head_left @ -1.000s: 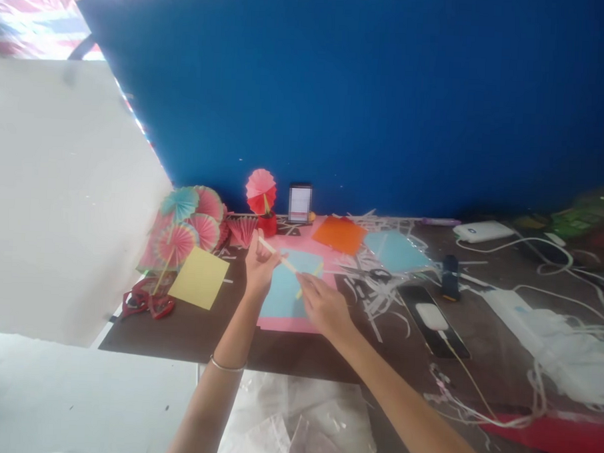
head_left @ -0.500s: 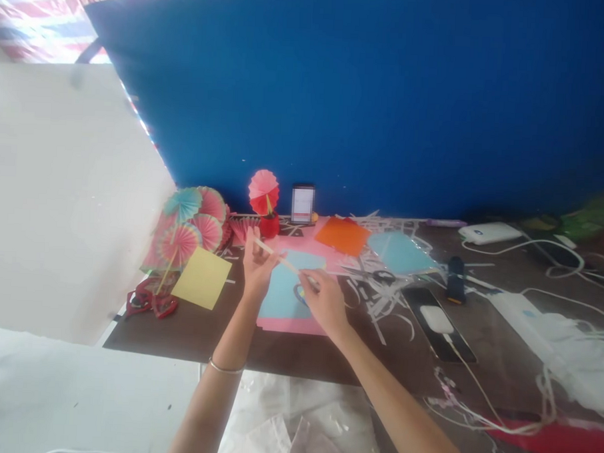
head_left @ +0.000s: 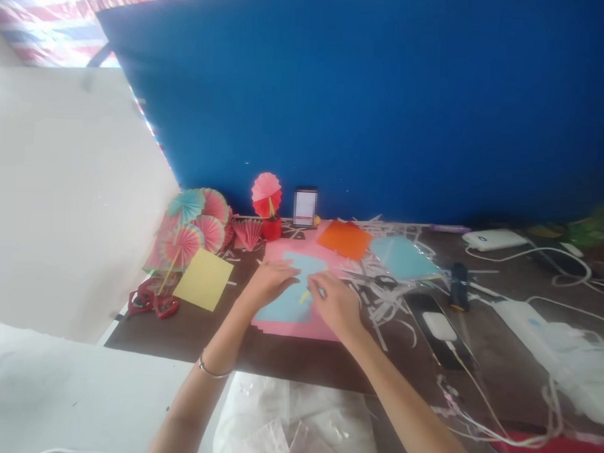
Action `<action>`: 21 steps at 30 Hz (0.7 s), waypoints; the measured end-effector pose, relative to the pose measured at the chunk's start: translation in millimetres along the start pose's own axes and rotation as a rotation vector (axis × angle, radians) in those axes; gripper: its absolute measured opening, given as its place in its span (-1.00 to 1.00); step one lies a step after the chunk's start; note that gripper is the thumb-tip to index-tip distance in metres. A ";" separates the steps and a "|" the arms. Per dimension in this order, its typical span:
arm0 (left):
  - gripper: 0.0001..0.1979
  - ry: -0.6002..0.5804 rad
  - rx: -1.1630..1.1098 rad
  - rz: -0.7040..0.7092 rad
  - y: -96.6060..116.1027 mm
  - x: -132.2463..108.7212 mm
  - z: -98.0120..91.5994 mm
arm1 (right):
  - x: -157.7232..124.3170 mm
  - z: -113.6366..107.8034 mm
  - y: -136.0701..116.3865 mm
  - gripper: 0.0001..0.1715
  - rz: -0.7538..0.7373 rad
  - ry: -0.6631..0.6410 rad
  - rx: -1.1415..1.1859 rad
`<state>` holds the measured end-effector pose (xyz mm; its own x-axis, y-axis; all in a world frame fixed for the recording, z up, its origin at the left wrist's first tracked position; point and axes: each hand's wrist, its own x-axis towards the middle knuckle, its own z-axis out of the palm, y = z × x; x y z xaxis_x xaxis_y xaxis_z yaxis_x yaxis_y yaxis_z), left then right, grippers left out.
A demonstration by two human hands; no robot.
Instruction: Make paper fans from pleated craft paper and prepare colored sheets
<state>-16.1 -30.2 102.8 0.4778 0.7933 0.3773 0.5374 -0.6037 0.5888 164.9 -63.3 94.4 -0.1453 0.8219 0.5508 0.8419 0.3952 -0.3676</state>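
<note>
Light blue paper (head_left: 283,311) lies on larger pink sheets (head_left: 297,330) on the dark table. My left hand (head_left: 276,279) is over the blue paper's left part, palm down, its fingers closed together; a thin pale tip shows beside it, and what it holds is hidden. Over the right part, my right hand (head_left: 333,296) has its thumb and fingers pinched, with a small yellow piece (head_left: 305,297) just beside the fingertips. Whether the fingers grip that piece is too small to tell.
Folded paper fans (head_left: 184,243) and a yellow sheet (head_left: 203,279) are at left. Behind stand a red pot (head_left: 271,228) and a phone (head_left: 305,207). Orange paper (head_left: 344,239), white strips (head_left: 386,297), a dark phone (head_left: 440,333) and cables lie rightward.
Both hands have come down onto the blue paper. My left hand has turned palm down, and the pale stick that spanned both hands no longer shows between them. The view has shifted slightly.
</note>
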 end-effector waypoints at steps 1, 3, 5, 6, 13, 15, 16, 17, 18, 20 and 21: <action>-0.81 -0.028 0.029 -0.006 -1.0 0.9 1.1 | -0.6 -0.2 1.2 -0.76 -0.011 0.001 -0.006; -0.78 -0.055 0.055 -0.026 -2.5 1.9 1.5 | -2.1 -0.1 3.8 -0.75 -0.024 -0.003 0.001; -0.80 -0.074 0.066 -0.049 -2.7 1.8 -0.2 | -3.7 0.3 5.7 -0.76 -0.019 -0.004 0.012; -0.81 -0.089 0.069 -0.059 -2.2 1.5 -1.4 | -4.3 0.5 6.2 -0.77 -0.011 -0.005 0.016; -0.78 -0.057 0.015 -0.027 10.5 0.6 -1.5 | -2.8 -2.2 2.3 -0.78 -0.019 -0.055 0.015; -0.79 -0.041 -0.009 0.013 14.2 1.9 1.8 | -2.2 -3.6 2.1 -0.78 -0.028 -0.052 0.014; -0.80 -0.052 -0.011 0.018 15.3 2.6 3.4 | -2.1 -4.3 2.4 -0.78 -0.031 -0.053 0.013; -0.80 -0.068 -0.002 0.011 15.8 3.3 4.9 | -2.1 -4.8 2.9 -0.79 -0.036 -0.058 0.012; -0.79 -0.084 0.016 -0.001 15.9 3.8 6.2 | -2.2 -5.4 3.4 -0.79 -0.042 -0.065 0.011; -0.79 -0.100 0.061 -0.026 15.4 4.2 8.0 | -2.6 -6.3 4.3 -0.80 -0.052 -0.075 0.004; -0.80 -0.106 0.071 -0.027 15.1 4.1 8.6 | -2.8 -6.7 4.5 -0.80 -0.057 -0.075 -0.002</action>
<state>-0.1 -36.8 107.1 0.5312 0.7989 0.2820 0.5972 -0.5892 0.5442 172.5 -66.5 96.3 -0.2314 0.8268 0.5127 0.8322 0.4412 -0.3359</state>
